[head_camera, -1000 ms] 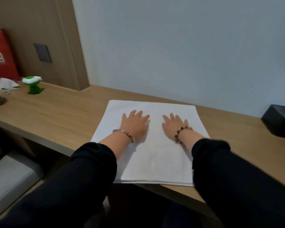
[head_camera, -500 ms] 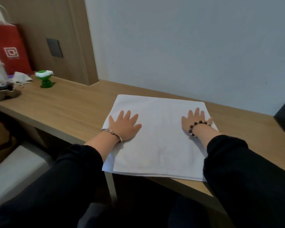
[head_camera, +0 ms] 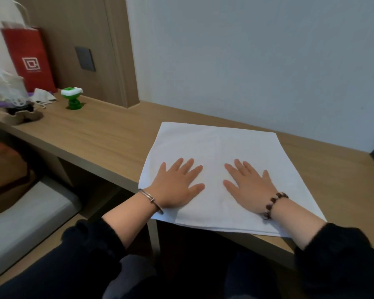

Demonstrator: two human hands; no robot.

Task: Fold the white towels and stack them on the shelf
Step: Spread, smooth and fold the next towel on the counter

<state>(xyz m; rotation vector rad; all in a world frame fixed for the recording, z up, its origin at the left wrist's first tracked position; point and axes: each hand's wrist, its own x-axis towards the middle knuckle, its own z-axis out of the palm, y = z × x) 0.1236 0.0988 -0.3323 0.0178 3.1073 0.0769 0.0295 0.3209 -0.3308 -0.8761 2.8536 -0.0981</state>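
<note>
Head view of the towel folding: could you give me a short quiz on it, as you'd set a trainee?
1. True or false: the left hand and right hand both lie flat, fingers spread, on the white towel.
2. Which wrist wears the beaded bracelet? A left, B right, C neither.
3. Fill in: the green toy stands on the wooden desk near a ____ paper bag.
Key: 1 true; 2 B; 3 red.
</note>
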